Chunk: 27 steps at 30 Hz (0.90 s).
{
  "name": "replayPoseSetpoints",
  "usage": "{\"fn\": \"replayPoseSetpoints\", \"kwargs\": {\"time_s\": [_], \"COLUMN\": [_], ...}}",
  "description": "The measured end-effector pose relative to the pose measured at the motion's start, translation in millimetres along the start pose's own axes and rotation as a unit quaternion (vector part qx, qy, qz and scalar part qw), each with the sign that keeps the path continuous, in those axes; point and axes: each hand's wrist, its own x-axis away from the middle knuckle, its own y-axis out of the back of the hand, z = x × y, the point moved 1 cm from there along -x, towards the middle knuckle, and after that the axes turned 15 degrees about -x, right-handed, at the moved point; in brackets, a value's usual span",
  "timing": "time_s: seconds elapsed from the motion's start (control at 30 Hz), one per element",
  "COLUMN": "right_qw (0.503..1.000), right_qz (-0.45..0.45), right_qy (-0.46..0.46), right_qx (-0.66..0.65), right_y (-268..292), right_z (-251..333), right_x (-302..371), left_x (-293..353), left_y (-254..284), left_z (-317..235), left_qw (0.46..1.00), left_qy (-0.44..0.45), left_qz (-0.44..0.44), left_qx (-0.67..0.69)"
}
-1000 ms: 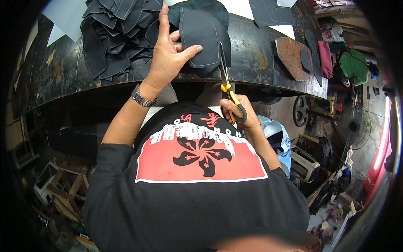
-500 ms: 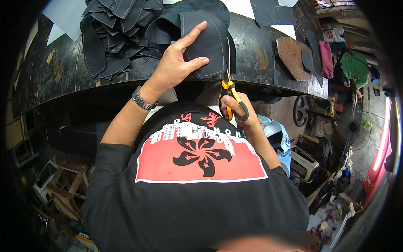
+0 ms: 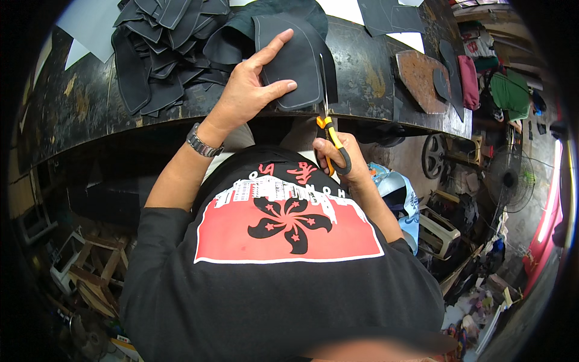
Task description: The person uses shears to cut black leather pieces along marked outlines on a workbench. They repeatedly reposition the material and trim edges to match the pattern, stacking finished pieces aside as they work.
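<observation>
Compared with a second ago, when it was being held raised, the left hand's [image 3: 244, 90] forefinger is now being laid over an outlined black sheet piece [image 3: 295, 63]. Worn black table [image 3: 374, 72] is being covered in part by a heap of outlined black cut-outs [image 3: 160, 54] and a brown board [image 3: 416, 81]; beyond it, a cluttered floor is being taken up by a standing fan [image 3: 512, 178]. The sheet piece is being held beneath spread left thumb and forefinger, the remaining fingers being hidden by it. Yellow-and-black scissors [image 3: 329, 130] are being gripped by the right hand's [image 3: 344, 160] curled fingers, blades being held along the outline's right side.
</observation>
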Motion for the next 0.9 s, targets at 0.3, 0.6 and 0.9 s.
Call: {"fn": "replayPoseSetpoints", "kwargs": {"time_s": [0.3, 0.6, 0.9], "right_qw": [0.998, 0.999, 0.999], "right_qz": [0.031, 0.031, 0.021], "right_qy": [0.02, 0.003, 0.022], "right_qx": [-0.053, -0.016, -0.039], "right_y": [-3.4, -0.8, -7.1], "right_z": [4.1, -3.8, 5.7], "right_x": [-4.7, 0.3, -1.2], "left_x": [6.3, -9.2, -6.9], "left_y": [-5.3, 3.3, -6.1], "left_z": [2.1, 6.5, -6.5], "left_qw": [0.999, 0.992, 0.997], "left_qy": [0.005, 0.085, 0.002], "left_qz": [0.024, -0.037, -0.058], "left_qx": [0.025, 0.09, -0.047]}}
